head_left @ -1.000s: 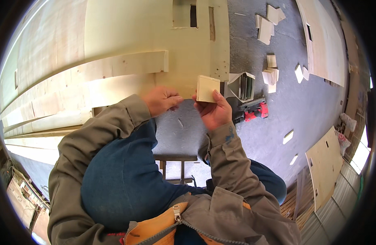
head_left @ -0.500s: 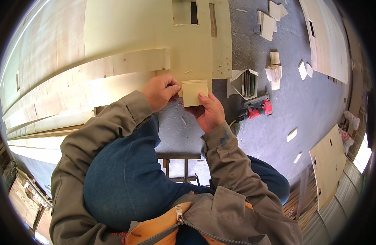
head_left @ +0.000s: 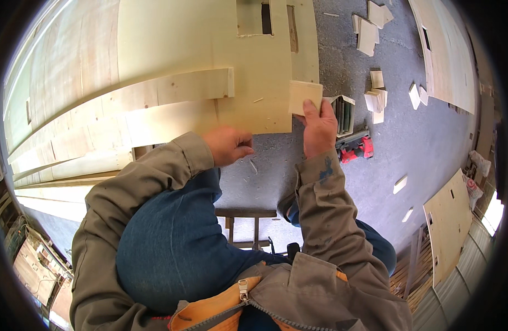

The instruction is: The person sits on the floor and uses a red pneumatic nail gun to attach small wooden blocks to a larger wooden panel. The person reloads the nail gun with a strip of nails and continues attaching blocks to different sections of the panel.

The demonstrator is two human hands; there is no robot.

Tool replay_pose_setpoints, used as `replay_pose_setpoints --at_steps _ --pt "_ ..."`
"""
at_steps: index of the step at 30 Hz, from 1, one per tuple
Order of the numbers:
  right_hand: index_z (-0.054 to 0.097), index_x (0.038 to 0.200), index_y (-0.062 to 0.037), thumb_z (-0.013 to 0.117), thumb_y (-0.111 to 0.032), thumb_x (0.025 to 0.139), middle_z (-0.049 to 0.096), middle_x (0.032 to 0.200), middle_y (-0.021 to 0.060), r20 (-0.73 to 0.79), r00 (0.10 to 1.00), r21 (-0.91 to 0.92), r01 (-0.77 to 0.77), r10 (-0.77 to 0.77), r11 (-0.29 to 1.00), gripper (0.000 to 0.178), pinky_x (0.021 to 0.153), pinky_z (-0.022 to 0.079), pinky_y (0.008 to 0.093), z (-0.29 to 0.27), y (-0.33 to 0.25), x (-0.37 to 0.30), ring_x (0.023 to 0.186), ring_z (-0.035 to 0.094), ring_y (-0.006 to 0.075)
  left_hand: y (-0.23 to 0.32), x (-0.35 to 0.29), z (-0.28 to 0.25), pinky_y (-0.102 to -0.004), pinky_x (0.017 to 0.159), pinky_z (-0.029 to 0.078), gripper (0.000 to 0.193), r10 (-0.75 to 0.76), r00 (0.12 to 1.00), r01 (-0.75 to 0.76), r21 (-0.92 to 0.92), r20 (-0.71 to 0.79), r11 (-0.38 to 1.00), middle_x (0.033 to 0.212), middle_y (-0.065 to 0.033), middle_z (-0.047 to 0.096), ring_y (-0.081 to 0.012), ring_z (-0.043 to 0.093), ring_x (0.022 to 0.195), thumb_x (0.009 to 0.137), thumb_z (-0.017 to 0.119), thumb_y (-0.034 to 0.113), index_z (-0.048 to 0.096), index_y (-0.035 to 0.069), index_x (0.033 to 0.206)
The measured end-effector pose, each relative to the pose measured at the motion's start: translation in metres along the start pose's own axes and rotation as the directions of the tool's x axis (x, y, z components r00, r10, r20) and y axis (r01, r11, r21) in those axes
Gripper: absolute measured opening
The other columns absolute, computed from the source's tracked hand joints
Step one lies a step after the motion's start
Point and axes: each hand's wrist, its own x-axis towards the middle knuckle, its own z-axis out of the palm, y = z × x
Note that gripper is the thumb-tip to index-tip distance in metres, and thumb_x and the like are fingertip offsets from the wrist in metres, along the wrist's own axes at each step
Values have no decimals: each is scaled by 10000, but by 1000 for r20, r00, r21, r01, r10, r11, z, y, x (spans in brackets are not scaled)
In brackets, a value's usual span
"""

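Note:
A small square plywood piece [head_left: 305, 97] is pinched in my right hand [head_left: 319, 129], thumb flat on its top face and fingers underneath. It hovers near the right edge of a large pale plywood panel [head_left: 171, 33]. Close by the panel's near edge, my left hand [head_left: 229, 146] is curled closed, slightly blurred; whether anything small lies inside the fingers is hidden. To the right of my right hand stands an open box [head_left: 343, 113] with thin dark-edged slats upright in it. A long wooden board [head_left: 171, 91] lies across the panel, left of my hands.
A red and black power tool [head_left: 357, 148] lies on the grey floor to the right. Several wood squares are scattered in piles [head_left: 375, 100] beyond it. A notched panel [head_left: 449, 220] rests at lower right. A low wooden stool [head_left: 245, 213] stands between my legs.
My right hand has carried the plywood piece rightward and away from me, apart from my left hand. My left hand has dropped back a little toward me.

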Motion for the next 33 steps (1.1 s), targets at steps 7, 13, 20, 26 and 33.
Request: replay_pose_setpoints --at_steps 7,13,20,26,33 --pt "726 1198 -80 741 -49 856 753 1022 152 516 801 -500 571 -305 651 343 860 567 441 19 10 18 938 701 381 2 5 -9 -359 764 581 238 29 996 -17 -134 85 991 960 -120 768 -211 726 833 917 800 199 741 48 1092" --pt "751 1162 -78 758 -89 862 759 982 158 774 575 -495 286 267 820 300 835 570 415 -17 -28 -21 893 726 317 -3 -21 -34 -332 773 564 257 -169 976 54 -594 -139 802 928 -88 750 -178 702 857 896 827 175 737 30 1090" --pt "696 1278 -39 818 -156 846 749 1065 173 309 926 -624 369 -217 689 464 890 566 435 22 -30 31 998 713 381 -12 -10 -67 -412 963 535 509 225 646 0 296 -729 955 1206 -150 684 -329 653 1131 802 861 162 677 56 1265" --pt "585 1421 -34 872 -156 779 604 1417 210 475 847 -612 512 -237 603 715 1094 484 446 49 -10 14 1304 569 404 -33 -7 -64 -472 1113 450 666 239 673 71 383 -700 921 1406 -144 600 -368 551 1311 788 862 195 613 85 1395" --pt "481 1516 -53 869 -86 740 470 1556 223 545 825 -654 530 -150 540 868 1152 452 445 36 -22 38 1393 508 410 -39 -6 -63 -489 1171 392 804 234 714 121 445 -660 887 1481 -132 545 -376 484 1389 759 878 232 546 98 1480"
